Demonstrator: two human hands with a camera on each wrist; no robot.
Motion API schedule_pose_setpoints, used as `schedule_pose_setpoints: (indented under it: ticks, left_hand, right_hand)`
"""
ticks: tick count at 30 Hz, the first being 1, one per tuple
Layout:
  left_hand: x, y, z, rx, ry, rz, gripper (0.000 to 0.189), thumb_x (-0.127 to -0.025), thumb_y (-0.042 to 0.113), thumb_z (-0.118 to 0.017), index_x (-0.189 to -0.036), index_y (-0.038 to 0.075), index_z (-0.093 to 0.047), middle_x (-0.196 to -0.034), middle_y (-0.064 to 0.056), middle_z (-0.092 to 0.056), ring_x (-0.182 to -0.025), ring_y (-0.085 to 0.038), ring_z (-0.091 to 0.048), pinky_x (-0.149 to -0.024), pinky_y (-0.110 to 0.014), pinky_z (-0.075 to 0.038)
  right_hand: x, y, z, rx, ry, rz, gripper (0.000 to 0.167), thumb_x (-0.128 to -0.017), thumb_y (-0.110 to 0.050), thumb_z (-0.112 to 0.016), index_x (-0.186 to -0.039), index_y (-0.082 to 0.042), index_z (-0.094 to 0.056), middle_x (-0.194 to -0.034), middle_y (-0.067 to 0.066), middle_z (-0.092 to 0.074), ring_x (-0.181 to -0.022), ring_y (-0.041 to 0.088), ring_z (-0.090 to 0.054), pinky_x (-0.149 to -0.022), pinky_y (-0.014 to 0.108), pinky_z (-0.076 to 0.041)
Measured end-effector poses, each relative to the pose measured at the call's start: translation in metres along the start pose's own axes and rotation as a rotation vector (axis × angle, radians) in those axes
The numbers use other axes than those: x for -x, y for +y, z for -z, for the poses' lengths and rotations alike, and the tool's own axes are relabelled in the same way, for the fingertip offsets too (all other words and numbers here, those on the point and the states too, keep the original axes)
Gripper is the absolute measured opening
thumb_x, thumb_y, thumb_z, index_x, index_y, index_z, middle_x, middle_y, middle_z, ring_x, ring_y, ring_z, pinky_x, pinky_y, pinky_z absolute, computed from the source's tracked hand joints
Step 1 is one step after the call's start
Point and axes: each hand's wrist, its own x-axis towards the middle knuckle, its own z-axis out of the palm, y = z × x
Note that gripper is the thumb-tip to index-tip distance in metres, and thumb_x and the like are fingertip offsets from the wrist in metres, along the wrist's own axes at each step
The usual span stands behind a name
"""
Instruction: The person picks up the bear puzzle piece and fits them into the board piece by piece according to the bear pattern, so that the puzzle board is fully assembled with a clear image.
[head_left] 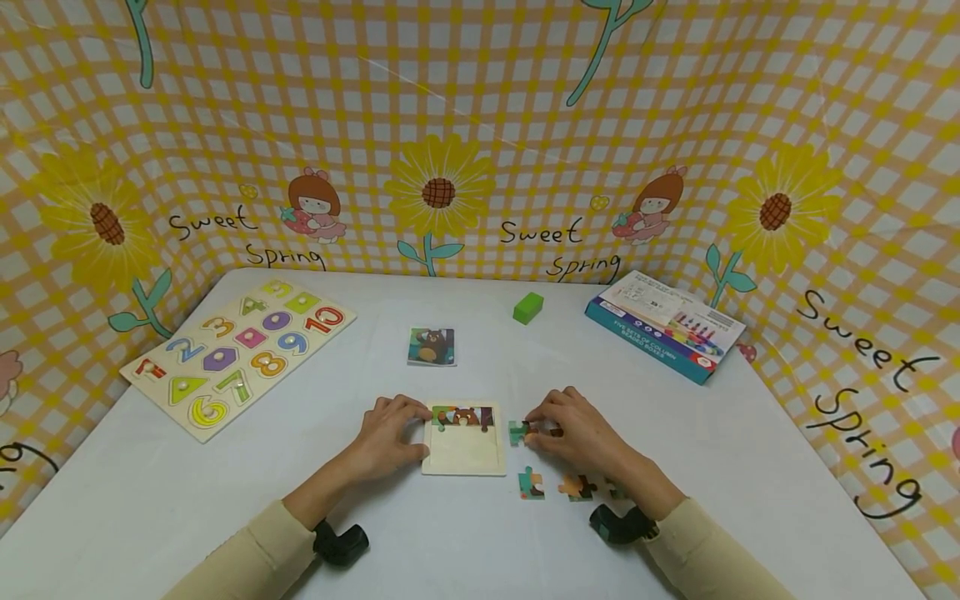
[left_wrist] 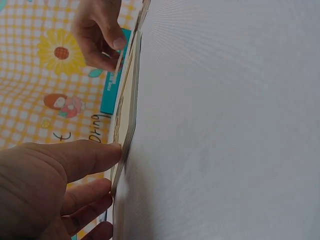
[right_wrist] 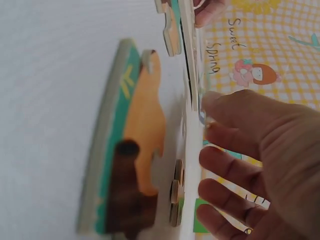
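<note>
A small wooden puzzle board (head_left: 465,454) lies flat with bear-picture pieces along its top row. At its left edge my left hand (head_left: 390,429) grips it, index finger at the upper corner and thumb near the lower one. The left wrist view shows that thumb (left_wrist: 95,159) against the board's rim. Just right of the board, my right hand (head_left: 573,429) pinches a teal and orange puzzle piece (head_left: 517,432) between thumb and fingers; the hand partly hides it. A dark piece shows beneath that hand. Several loose pieces (head_left: 531,483) lie below, one (right_wrist: 142,135) large in the right wrist view.
A bear picture card or puzzle (head_left: 432,346) sits behind the board, with a green block (head_left: 528,307) further back. At left lies a number-and-shape peg board (head_left: 240,354). A beaded-toy box (head_left: 663,325) stands at right. Patterned cloth (head_left: 480,108) walls the table.
</note>
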Motion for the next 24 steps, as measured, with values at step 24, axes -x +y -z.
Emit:
schedule_pose_setpoints:
  ticks: [24]
  left_hand:
    - [-0.001, -0.001, -0.001, -0.013, 0.002, -0.003, 0.039, -0.075, 0.009, -0.077, -0.113, 0.005, -0.066, -0.118, -0.006, -0.056, -0.108, -0.029, -0.042, -0.086, -0.048, -0.029]
  right_hand:
    - [-0.029, -0.045, -0.006, 0.001, -0.002, 0.027, 0.028, -0.082, -0.029, -0.077, -0.102, -0.010, -0.074, -0.096, -0.001, -0.062, -0.092, 0.019, -0.047, -0.081, 0.038, -0.041]
